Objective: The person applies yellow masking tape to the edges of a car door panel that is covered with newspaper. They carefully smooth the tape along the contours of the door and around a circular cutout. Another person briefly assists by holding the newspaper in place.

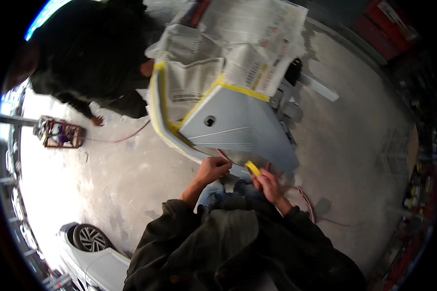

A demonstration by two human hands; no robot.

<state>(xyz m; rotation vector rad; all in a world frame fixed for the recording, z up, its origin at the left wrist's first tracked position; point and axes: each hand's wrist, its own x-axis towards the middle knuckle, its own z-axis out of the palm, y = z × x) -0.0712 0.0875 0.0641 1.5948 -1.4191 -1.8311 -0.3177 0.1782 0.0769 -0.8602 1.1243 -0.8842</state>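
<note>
A roll of yellow masking tape [252, 168] is in my right hand [268, 185], its fingers closed around the roll. My left hand [213, 169] is to the left of it, with its fingers pinched together near the lower edge of the panel; what they hold, if anything, is too small to make out. Just beyond both hands is a grey car body panel [228, 116] with a round dark hole. Printed newspaper sheets [247, 53] cover its far part. Strips of yellow tape [245, 92] fix the paper along the panel's edges.
At the left, another person in dark clothes [97, 58] bends beside the panel, one hand low over the floor. A crate of items [60, 135] stands on the floor near a red hose [131, 136]. A white car [94, 266] is at lower left, red cabinets [386, 29] at far right.
</note>
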